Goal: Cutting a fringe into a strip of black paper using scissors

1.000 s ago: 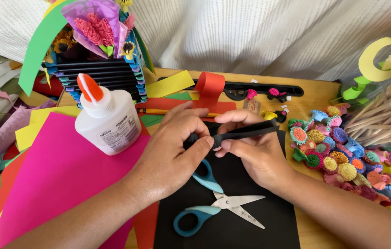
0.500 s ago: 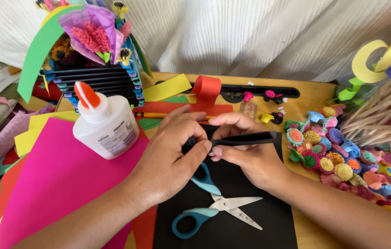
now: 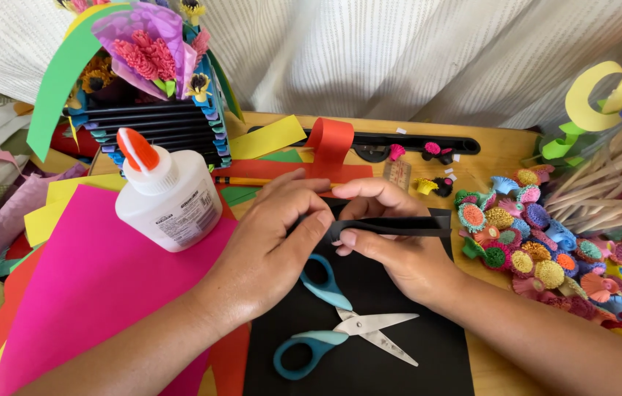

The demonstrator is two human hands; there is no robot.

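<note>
Both hands stayed pinched on the black strip (image 3: 391, 226) above the black sheet (image 3: 369, 352), left hand (image 3: 270, 249) at its left end, right hand (image 3: 391, 246) beneath, scissors (image 3: 340, 330) lying near.

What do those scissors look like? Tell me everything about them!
The scissors have shiny metal blades and blue plastic handles with two finger loops. They lie flat on the black paper sheet, blades slightly open, tips pointing right. One loop sits at the lower left; the other is partly tucked under the left hand. Whether that hand touches them cannot be told. Neither hand grips them.
</note>
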